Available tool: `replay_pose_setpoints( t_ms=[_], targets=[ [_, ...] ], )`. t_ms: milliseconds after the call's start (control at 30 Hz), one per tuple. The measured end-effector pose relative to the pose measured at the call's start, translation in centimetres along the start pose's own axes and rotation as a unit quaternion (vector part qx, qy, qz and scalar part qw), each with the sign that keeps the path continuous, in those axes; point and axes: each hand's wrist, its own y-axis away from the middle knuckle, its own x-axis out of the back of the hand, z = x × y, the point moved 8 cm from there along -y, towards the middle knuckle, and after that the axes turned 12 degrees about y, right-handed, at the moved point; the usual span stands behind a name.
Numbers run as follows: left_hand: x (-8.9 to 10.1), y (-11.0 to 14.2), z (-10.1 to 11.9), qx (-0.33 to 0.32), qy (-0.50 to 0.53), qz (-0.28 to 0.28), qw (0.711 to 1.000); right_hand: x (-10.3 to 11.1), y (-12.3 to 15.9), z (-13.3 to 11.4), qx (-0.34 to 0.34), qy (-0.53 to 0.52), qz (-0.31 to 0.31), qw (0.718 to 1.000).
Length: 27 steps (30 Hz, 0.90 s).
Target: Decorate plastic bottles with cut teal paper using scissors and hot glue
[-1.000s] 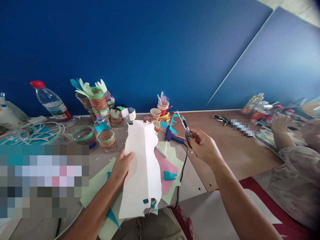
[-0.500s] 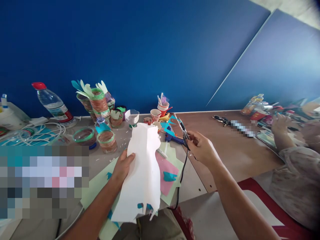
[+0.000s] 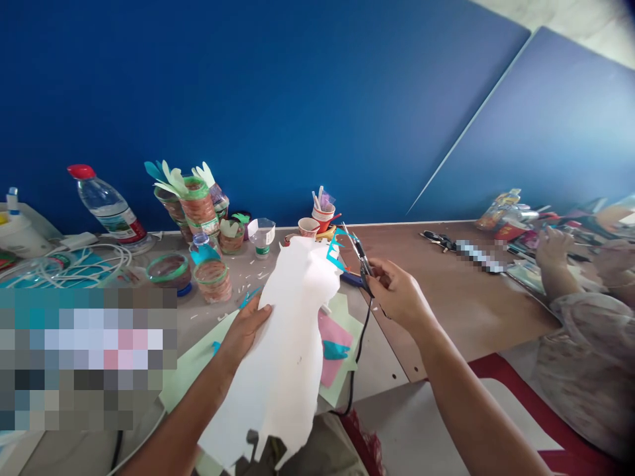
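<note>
Holding white paper (image 3: 292, 317) above green sheets (image 3: 191, 354), by its left edge, in the left hand (image 3: 248, 325), with the thumb on the face and the other fingers hidden behind. Gripping scissors (image 3: 361, 249) by the handles in the right hand (image 3: 397, 291), with fingers curled around them, just past the paper's right edge, near a jagged blue scrap (image 3: 333, 249). Facing cups (image 3: 308, 227), brown jars (image 3: 196, 211) and a bottle (image 3: 112, 215) farther back, before a blue wall (image 3: 297, 99).

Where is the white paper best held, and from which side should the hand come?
Probably hold the white paper midway along its left edge, coming from the left, as the left hand does, with thumb on top. It is broad there, while its notched lower end has narrow strips that might bend or tear.
</note>
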Motion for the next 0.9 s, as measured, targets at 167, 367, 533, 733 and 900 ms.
replay_pose_setpoints(
  t_ms=[167, 367, 533, 733, 900],
  targets=[
    [-0.3, 0.4, 1.3, -0.056, -0.035, 0.040, 0.997, 0.1, 0.0, -0.5, 0.012, -0.014, 0.000, 1.000],
    [-0.2, 2.1, 2.2, -0.064, -0.073, 0.097, 0.991, -0.5, -0.3, -1.1, 0.034, -0.028, 0.001, 0.999],
    [1.4, 5.2, 0.0, -0.059, -0.061, 0.147, 0.985, -2.4, -0.3, -2.9, 0.069, -0.035, -0.022, 0.997],
    [3.2, 6.4, -2.6, -0.063, -0.056, 0.172, 0.981, -5.8, 1.2, -6.1, 0.143, -0.018, -0.093, 0.985],
    [2.7, 5.7, -3.1, -0.040, -0.055, 0.169, 0.983, -8.3, 2.8, -6.7, 0.156, 0.023, -0.159, 0.975]
  ],
)
